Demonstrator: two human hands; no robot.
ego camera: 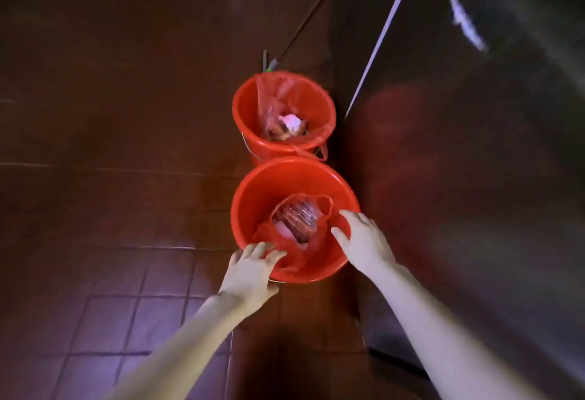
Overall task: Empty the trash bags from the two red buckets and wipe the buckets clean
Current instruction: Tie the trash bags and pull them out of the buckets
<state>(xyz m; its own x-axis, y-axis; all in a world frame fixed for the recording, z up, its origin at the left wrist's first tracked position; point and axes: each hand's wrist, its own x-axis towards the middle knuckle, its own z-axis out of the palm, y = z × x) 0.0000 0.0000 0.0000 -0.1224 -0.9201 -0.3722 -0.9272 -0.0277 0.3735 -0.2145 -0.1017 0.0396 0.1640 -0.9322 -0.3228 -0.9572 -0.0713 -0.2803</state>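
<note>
Red buckets (250, 209) each hold a crumpled red trash bag (297, 225)

Near bucket (253, 203) holds near bag (300, 219) — just behind, far bucket (243, 114) holds far bag (275, 114); cabinet (474, 178), seemingly, right.

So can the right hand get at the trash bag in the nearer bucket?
Probably yes: the right hand hovers open over the nearer bucket, right beside the trash bag, with nothing between them.
</note>
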